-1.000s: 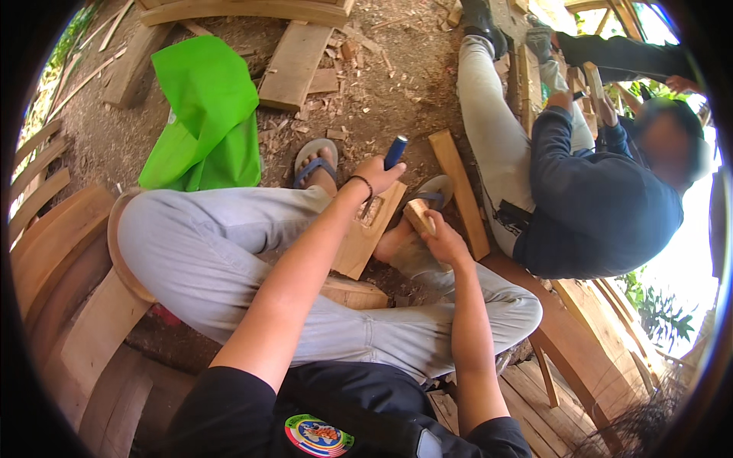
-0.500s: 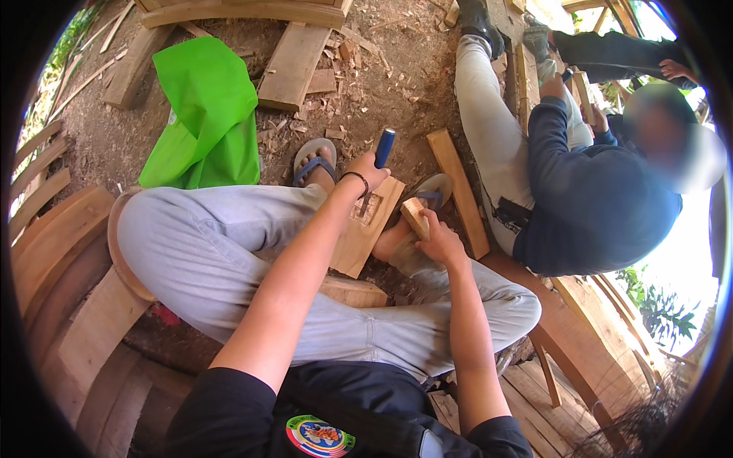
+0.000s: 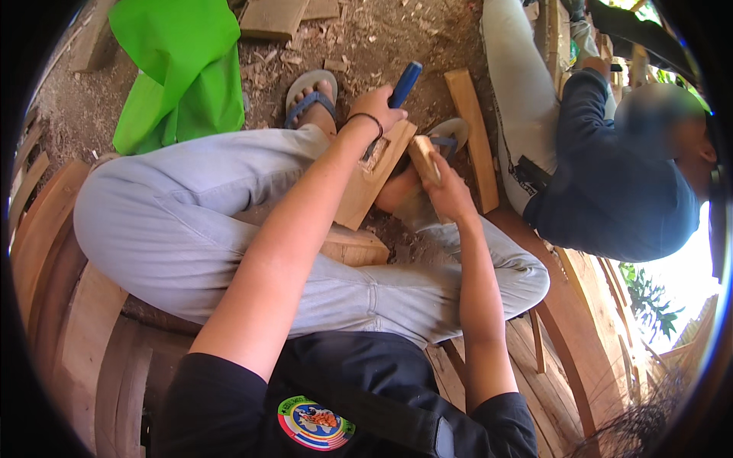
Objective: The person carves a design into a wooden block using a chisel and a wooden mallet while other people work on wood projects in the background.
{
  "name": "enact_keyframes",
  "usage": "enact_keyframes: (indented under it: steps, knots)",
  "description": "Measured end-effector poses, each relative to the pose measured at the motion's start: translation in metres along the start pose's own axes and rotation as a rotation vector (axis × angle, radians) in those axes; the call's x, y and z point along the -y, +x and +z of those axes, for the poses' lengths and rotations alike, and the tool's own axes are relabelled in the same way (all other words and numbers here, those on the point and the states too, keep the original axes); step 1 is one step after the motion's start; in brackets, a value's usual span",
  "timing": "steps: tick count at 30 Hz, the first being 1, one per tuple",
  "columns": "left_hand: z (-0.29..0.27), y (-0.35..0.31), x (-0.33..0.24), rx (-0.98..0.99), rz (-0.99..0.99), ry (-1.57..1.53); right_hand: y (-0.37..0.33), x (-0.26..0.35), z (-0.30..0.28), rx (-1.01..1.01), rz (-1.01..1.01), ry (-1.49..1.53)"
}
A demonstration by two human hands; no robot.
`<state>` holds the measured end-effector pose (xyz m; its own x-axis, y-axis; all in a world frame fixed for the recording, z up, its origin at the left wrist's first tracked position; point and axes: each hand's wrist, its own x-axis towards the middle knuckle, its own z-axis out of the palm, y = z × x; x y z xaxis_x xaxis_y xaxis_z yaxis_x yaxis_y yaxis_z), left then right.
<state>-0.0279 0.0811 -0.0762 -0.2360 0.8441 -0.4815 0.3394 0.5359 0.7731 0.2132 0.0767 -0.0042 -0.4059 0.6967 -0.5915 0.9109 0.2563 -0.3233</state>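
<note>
My left hand [image 3: 376, 109] is closed around a chisel [image 3: 405, 84] with a blue handle, which leans up to the right. Most of its blade is hidden behind the hand and wrist. Under it lies a pale wooden board [image 3: 357, 200] with a shallow rectangular recess [image 3: 372, 156] cut in its face, slanting between my legs. My right hand [image 3: 449, 189] grips a short wooden block [image 3: 421, 153] just right of the board, its upper end standing free of the fingers. Block and chisel are apart.
A thick timber [image 3: 355, 248] lies below the board, by my lap. Green cloth [image 3: 179, 84] is spread at the left. A loose plank [image 3: 472, 137] lies beyond my right foot. Close by on the right sits another person [image 3: 615, 183]. Curved wooden pieces [image 3: 57, 252] stand at the left; wood chips litter the dirt.
The whole view has shifted, moving the scene upward in the picture. The chisel handle now leans farther right. The block in my right hand has turned more upright.
</note>
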Motion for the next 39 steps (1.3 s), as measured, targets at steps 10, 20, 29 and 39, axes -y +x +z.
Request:
enact_keyframes:
  steps: [10, 20, 29, 39]
  knots:
    - [0.013, 0.005, -0.004, 0.013, -0.024, -0.038, 0.065, 0.044, -0.072, -0.271, -0.24, 0.46]
    - [0.014, 0.021, 0.022, -0.026, -0.114, -0.099, 0.17, 0.095, -0.149, -0.423, -0.448, 0.263]
    - [0.008, 0.017, 0.027, 0.049, -0.112, -0.179, 0.174, 0.11, -0.131, -0.003, -0.26, -0.125]
    - [0.017, 0.019, 0.021, 0.04, 0.018, 0.02, 0.19, 0.063, -0.13, 0.157, -0.361, 0.001]
